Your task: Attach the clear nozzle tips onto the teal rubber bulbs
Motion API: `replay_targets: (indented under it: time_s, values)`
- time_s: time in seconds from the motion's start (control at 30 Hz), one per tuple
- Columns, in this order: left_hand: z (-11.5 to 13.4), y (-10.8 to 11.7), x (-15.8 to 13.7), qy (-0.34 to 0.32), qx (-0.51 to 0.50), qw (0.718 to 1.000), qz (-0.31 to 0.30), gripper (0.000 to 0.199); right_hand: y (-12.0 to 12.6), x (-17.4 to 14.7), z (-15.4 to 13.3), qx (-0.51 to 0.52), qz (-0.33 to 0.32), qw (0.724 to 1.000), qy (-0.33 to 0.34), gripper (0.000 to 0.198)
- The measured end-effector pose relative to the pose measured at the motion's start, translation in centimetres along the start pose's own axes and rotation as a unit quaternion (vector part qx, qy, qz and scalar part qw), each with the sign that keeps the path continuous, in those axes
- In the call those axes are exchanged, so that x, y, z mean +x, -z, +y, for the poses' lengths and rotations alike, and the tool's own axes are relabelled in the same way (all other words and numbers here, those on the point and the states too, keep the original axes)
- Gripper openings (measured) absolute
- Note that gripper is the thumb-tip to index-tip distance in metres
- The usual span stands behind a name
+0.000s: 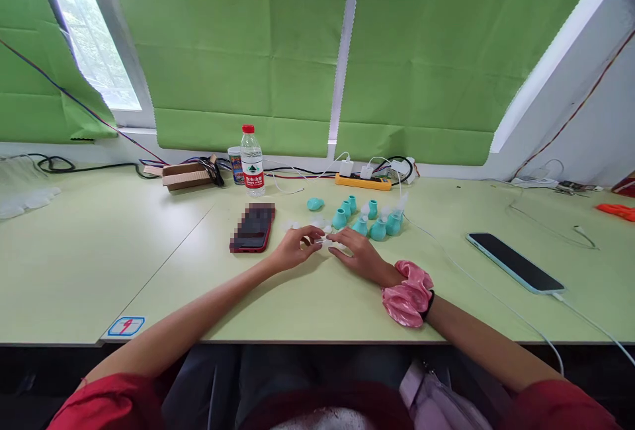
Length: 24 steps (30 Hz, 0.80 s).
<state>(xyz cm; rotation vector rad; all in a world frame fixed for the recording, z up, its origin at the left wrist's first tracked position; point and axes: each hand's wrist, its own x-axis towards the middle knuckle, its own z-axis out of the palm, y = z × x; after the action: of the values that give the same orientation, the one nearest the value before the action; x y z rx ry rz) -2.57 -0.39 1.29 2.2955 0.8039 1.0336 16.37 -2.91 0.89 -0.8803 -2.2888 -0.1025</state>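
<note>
Close together over the middle of the table are my left hand [294, 249] and my right hand [361, 257]. Between their fingertips is a small translucent white piece [325, 242], too small to make out in detail. The left thumb and fingers pinch it, and the right fingers close in on its other side. Just beyond my right hand stand several turquoise bulb-shaped pieces [378, 230] with short necks, some with translucent tops. One turquoise piece [314, 204] lies on its side farther back. More translucent white pieces [292, 225] lie behind my fingers, partly hidden.
Left of my hands lies a red-edged phone [253, 227]. A water bottle [253, 162], a paper cup [236, 165] and an open cardboard box [186, 176] stand behind it. An orange power strip [363, 182] sits at the back. A charging phone [514, 262] lies right, its cable crossing the table edge.
</note>
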Motion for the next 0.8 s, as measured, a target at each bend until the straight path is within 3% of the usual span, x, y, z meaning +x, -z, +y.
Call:
replay_targets:
  time_s: [0.2,0.33,0.43,0.6,0.8]
  values:
    - [0.2,0.2,0.0,0.029,-0.036,0.997,-0.054,0.020,-0.2,-0.1,0.3,-0.002,-0.002,1.000,0.008,0.020]
    - [-0.2,0.3,0.1,-0.031,0.109,0.994,-0.007,0.020,-0.3,-0.2,0.4,-0.009,-0.025,1.000,-0.004,0.016]
    - [-0.8,0.2,0.3,-0.073,0.247,0.966,0.026,0.027,-0.3,-0.2,0.2,-0.015,-0.049,0.999,-0.008,0.012]
    - [-1.1,-0.6,0.3,-0.076,0.380,0.921,-0.040,0.032,-0.2,0.0,-0.1,-0.016,-0.061,0.998,-0.016,0.010]
    - [-0.8,-1.1,0.1,-0.047,0.425,0.902,-0.054,0.030,-0.2,0.0,-0.1,-0.028,-0.067,0.997,-0.027,0.012]
